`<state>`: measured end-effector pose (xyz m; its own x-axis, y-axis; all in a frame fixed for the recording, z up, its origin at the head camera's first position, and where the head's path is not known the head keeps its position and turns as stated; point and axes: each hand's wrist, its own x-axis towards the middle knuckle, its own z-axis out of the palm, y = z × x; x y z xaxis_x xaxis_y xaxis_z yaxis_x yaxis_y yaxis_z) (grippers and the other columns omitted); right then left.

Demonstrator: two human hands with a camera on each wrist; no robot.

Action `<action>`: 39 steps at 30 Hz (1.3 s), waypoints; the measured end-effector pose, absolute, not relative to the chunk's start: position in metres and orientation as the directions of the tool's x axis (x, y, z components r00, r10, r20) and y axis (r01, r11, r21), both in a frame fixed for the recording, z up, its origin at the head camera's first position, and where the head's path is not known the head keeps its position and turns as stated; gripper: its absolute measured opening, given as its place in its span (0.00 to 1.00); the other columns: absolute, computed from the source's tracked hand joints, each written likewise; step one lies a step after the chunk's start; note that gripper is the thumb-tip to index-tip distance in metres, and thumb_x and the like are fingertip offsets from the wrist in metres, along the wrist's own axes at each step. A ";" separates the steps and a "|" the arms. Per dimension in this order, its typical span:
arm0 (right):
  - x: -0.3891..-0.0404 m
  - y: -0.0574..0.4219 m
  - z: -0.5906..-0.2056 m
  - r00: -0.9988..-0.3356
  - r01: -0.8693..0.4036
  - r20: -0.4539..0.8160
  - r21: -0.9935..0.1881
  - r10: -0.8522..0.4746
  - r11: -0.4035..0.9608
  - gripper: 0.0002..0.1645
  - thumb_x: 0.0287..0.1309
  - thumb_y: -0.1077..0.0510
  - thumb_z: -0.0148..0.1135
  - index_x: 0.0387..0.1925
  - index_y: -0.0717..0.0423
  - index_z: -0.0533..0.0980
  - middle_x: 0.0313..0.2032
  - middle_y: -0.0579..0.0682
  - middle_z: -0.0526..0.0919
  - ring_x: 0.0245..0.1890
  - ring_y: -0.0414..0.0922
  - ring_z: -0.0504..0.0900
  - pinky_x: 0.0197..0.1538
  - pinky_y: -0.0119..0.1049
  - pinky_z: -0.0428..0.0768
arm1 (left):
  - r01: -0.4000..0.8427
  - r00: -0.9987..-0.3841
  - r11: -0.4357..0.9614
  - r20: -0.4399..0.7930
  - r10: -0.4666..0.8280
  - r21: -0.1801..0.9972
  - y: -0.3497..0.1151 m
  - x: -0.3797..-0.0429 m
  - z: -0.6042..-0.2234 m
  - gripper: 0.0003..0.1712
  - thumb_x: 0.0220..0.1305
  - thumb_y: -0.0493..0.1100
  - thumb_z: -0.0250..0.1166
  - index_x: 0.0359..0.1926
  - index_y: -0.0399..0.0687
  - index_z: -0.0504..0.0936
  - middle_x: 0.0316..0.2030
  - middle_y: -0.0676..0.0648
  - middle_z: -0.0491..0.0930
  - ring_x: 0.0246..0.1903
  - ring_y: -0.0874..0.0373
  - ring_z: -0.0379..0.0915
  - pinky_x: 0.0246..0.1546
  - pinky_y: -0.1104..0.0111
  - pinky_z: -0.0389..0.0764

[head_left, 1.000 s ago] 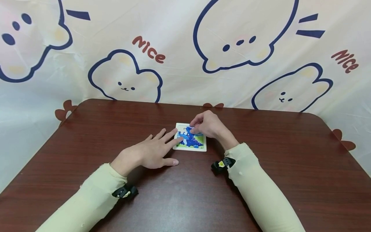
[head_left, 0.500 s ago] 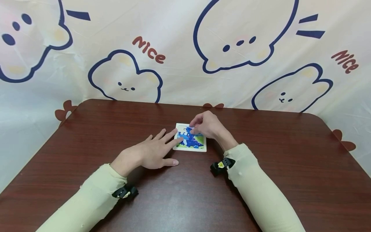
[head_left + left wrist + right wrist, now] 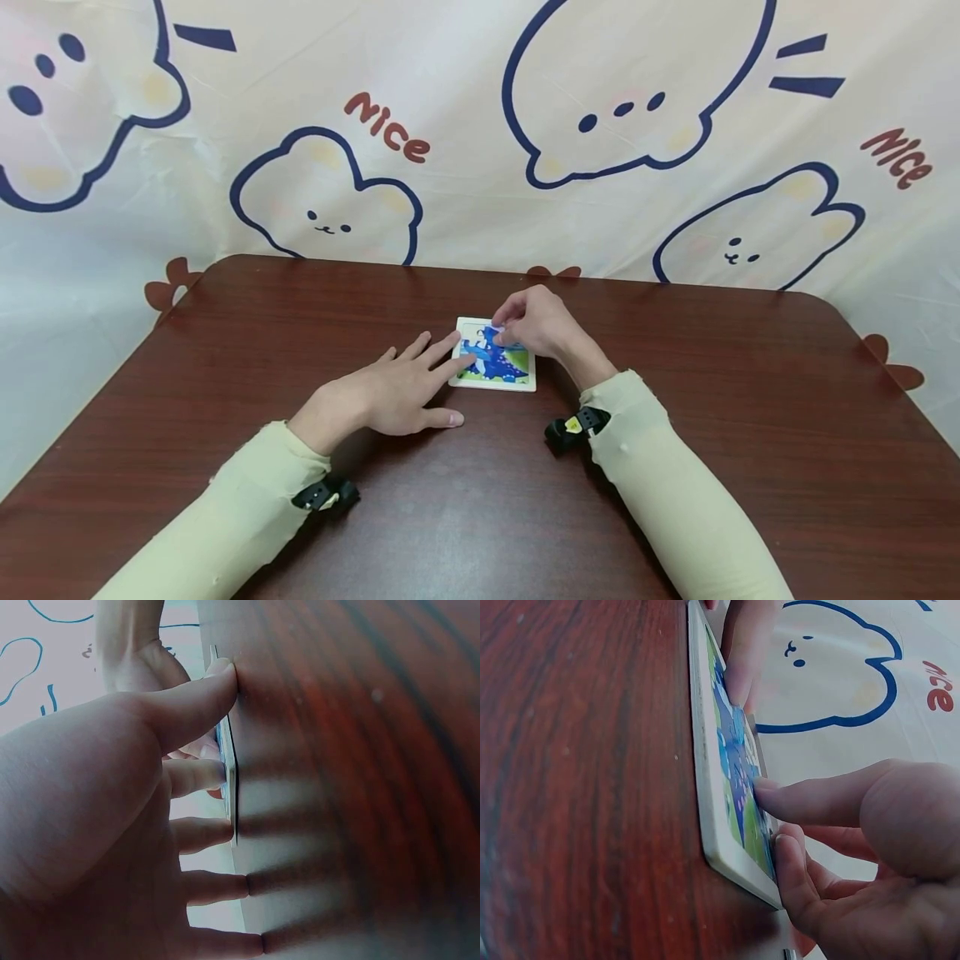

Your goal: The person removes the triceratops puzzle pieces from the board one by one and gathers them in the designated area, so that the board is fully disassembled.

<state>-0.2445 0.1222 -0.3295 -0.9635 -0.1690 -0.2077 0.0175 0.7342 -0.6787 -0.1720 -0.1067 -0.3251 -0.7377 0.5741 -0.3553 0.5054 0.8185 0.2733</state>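
"Biggest first?"

"Printed backdrop [image 3: 457,50], then brown table [image 3: 480,517], then pale sleeves [image 3: 652,467]."

"And the hands?"

"Left hand [image 3: 393,396] with straight, widely spread fingers, two fingertips touching a white-framed picture board [image 3: 491,387], thumb clear of it. Right hand [image 3: 547,327] with thumb and fingers curled narrow at the board's far side; whether pinching anything, impossible to tell."

"Board where?"

"Flat on the table, between the hands, nearer the far edge. Inside the frame, a blue cartoon figure [image 3: 495,364], right thumb seemingly touching close by."

"Anything just changed?"

"Next to nothing since a second ago: same poses, same spot. Probably a steadying hold on the left, careful adjustment on the right, with no visible gain yet."
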 end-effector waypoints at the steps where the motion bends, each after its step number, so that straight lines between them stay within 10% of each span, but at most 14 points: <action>1: -0.244 0.123 -0.329 -0.964 0.020 -0.207 -0.680 -0.166 0.733 0.10 0.61 0.58 0.78 0.45 0.50 0.89 0.45 0.53 0.85 0.50 0.52 0.79 0.54 0.43 0.80 | 0.508 -0.736 0.817 -0.355 0.576 0.273 -0.106 -0.172 -0.325 0.48 0.75 0.66 0.61 0.86 0.60 0.51 0.88 0.44 0.38 0.85 0.31 0.34 0.77 0.27 0.50; 39: -0.244 0.127 -0.331 -0.960 -0.024 -0.176 -0.721 -0.217 0.692 0.15 0.58 0.63 0.79 0.46 0.47 0.88 0.46 0.52 0.84 0.51 0.52 0.77 0.58 0.45 0.78 | 0.510 -0.737 0.816 -0.351 0.578 0.272 -0.108 -0.171 -0.324 0.48 0.75 0.66 0.61 0.86 0.61 0.52 0.88 0.44 0.38 0.85 0.31 0.35 0.77 0.27 0.50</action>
<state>-0.2442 0.1269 -0.3306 -0.9601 -0.2172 -0.1763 -0.0241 0.6921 -0.7214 -0.1707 -0.1078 -0.3236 -0.7369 0.5780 -0.3506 0.5103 0.8157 0.2723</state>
